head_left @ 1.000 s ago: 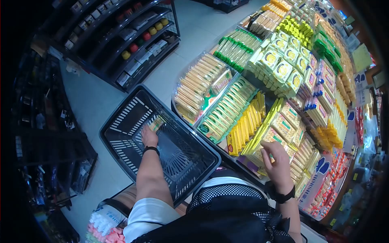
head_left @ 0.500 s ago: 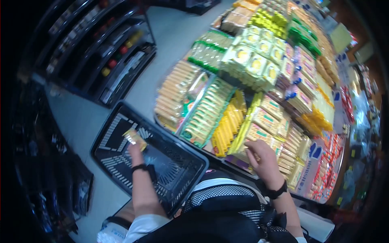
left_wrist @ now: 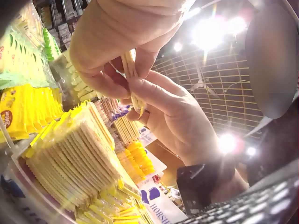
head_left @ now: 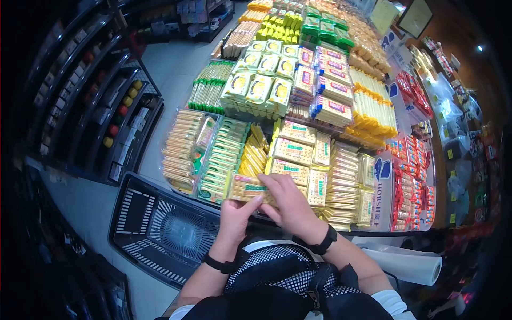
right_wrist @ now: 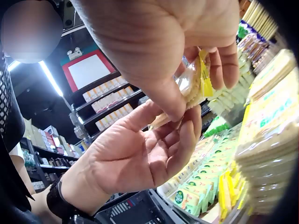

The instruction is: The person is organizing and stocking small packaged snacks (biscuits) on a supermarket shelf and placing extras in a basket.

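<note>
Both my left grip and right grip pinch the biscuit pack.
Its long axis lies crosswise between them, right end under the right grip; the basket sits nearer the left.

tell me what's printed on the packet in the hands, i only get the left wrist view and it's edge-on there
Observer: The head view shows the face of the packet: green lettering, apparently "Biscuit".
Operator: ok, any container near the hands, i can't see one
Observer: Yes, the head view has a dark shopping basket on the person's left side.
Operator: and what's over on the right, below the shelf goods
Observer: A white roll, in the head view, to the right of the right hand.
</note>
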{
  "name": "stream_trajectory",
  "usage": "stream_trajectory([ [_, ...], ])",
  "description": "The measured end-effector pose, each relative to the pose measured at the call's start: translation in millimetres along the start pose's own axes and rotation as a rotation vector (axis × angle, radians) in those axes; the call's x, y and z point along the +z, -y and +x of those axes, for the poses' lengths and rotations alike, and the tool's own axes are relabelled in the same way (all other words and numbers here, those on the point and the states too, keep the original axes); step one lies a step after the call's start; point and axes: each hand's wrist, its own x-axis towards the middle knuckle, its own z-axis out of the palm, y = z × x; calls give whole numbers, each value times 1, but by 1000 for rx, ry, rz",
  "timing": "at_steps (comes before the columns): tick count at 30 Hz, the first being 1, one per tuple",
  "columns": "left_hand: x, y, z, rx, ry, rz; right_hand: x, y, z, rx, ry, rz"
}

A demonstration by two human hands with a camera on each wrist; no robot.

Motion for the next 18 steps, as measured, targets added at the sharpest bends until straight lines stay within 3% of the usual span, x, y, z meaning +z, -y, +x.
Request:
stream_trajectory([
  [3, -2, -2, 20, 25, 35, 108, -13, -17, -13, 47, -93, -73],
  [11, -3, 25, 81, 371, -25, 602, -13, -67, -14, 213, -131, -288],
  [16, -9, 39, 85, 347, -53, 678, -3, -75, -12, 197, -145, -306],
  [18, -14, 46, 91, 494, -87, 788, 2, -79, -11, 174, -163, -308],
])
